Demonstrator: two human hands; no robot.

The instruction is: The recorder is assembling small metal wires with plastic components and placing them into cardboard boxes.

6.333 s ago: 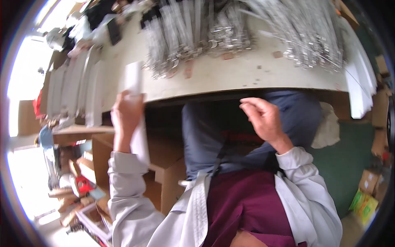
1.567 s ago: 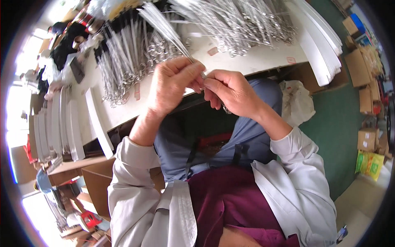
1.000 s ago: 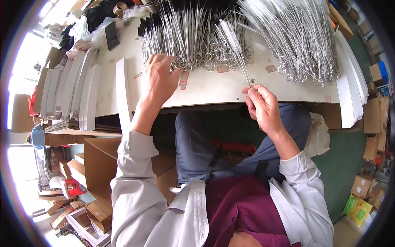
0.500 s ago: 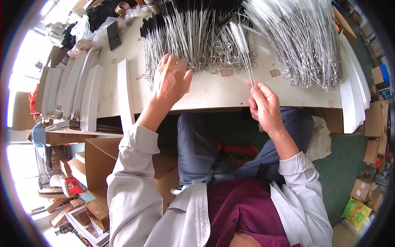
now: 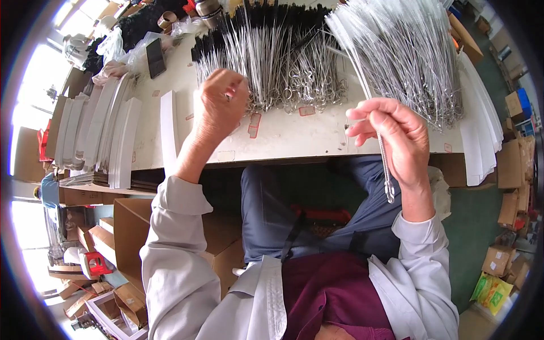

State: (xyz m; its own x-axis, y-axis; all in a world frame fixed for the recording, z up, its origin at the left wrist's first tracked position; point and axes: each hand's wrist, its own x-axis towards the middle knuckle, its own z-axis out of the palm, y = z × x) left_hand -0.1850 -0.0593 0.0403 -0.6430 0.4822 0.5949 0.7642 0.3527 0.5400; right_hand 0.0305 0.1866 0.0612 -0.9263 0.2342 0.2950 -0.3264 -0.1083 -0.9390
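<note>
My right hand point(image 5: 396, 133) is over the table's front edge, thumb and fingers pinching a few thin wire brushes point(image 5: 362, 73). Their pale bristled ends point up toward the white-bristled pile, and their wire loops hang below my palm. My left hand point(image 5: 222, 99) is closed, knuckles up, at the left front of the heap of black-bristled wire brushes point(image 5: 266, 62). Whatever its fingers hold is hidden. Farther right lies a large heap of white-bristled wire brushes point(image 5: 402, 62), with loops toward me.
Stacks of white card strips point(image 5: 85, 133) stand at the left, and a single white strip point(image 5: 169, 127) lies nearer. A dark phone point(image 5: 154, 58) rests behind them. White sheets point(image 5: 479, 122) are at the right edge. A metal flask point(image 5: 209, 11) stands at the back; cardboard boxes point(image 5: 136, 238) are below.
My right hand has moved right and its fingers have spread somewhat around the brushes. My left hand has shifted slightly left and curled more tightly.
</note>
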